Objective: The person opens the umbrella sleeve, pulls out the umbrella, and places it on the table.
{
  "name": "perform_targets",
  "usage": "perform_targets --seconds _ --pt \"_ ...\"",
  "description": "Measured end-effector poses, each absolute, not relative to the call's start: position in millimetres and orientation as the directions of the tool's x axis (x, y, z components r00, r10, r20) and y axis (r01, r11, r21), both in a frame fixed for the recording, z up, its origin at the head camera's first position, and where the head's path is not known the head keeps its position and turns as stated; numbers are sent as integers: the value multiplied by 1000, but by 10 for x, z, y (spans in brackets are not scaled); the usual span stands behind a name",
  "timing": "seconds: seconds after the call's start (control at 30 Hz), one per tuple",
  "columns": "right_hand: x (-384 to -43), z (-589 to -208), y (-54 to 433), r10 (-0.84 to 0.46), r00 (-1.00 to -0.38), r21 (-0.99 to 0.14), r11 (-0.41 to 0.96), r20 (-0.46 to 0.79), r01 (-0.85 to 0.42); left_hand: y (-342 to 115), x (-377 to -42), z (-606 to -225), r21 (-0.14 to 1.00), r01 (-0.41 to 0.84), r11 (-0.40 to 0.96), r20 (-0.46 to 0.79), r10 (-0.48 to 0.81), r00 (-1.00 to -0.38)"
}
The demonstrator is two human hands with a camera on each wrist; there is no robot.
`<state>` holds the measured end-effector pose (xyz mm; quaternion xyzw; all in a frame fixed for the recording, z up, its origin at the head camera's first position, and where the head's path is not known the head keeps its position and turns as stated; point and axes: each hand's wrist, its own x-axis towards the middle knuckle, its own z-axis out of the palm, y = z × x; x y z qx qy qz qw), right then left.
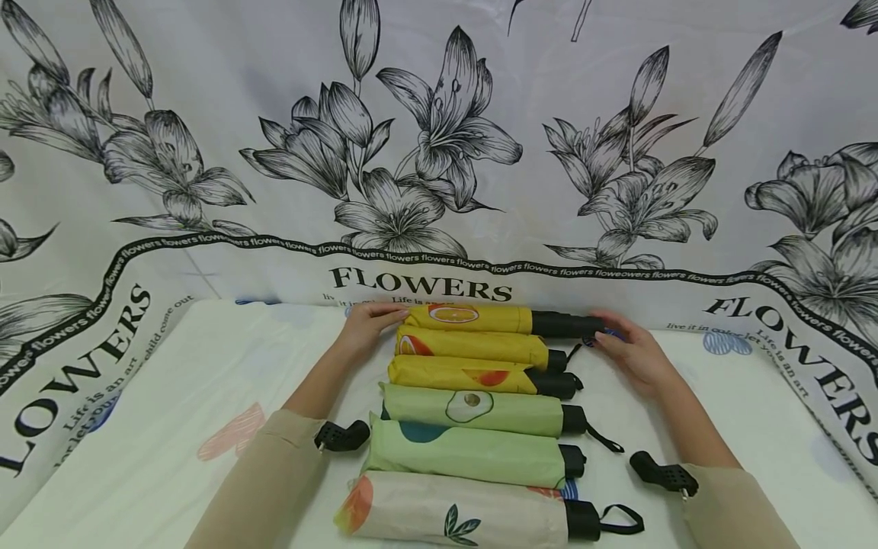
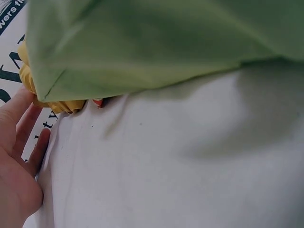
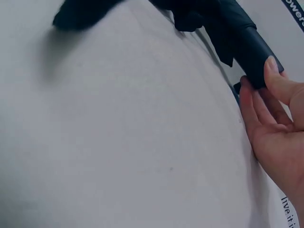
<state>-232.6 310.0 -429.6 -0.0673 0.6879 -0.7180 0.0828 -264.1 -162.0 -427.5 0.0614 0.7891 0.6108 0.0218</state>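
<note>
Several folded umbrellas lie in a column. My left hand [image 1: 365,329] touches the left end of the farthest yellow umbrella [image 1: 473,318], which has an orange-slice print; in the left wrist view its fingers reach out fairly straight. At the other end my right hand [image 1: 634,357] pinches the black handle [image 3: 259,59] between thumb and fingers. Just nearer lie two more yellow umbrellas [image 1: 480,348], both with black ends. Below them come a light green umbrella [image 1: 521,412] with an avocado print, another green umbrella [image 1: 480,455] and a cream umbrella [image 1: 411,511] with a leaf print.
A white cloth [image 1: 226,366] with pale prints covers the surface. Behind it rises a white curtain [image 1: 535,206] with black lilies and lettering, close past the farthest umbrella. Wrist straps with black camera mounts [image 1: 664,474] sit at both sleeves. A loop strap [image 1: 623,520] sticks out from the cream umbrella.
</note>
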Motion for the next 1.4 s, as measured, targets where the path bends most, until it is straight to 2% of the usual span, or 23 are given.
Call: perform_targets --seconds 0.23,0.53,0.87,1.4 --pt "-2296 -4319 3134 -217 -976 -993 -119 21 5 -1626 -2666 -4283 967 58 246 29 122 -992" --pt "-2284 -4322 3208 -200 -980 -990 -141 8 20 -1645 -2671 -4297 953 77 295 43 117 -992" --pt "-2218 -4303 3362 -210 -976 -976 -218 52 -5 -1645 -2675 -4309 960 59 275 27 121 -992" --pt "-2171 -4291 3463 -177 -984 -962 -270 20 29 -1666 -2661 -4271 948 54 313 8 147 -989"
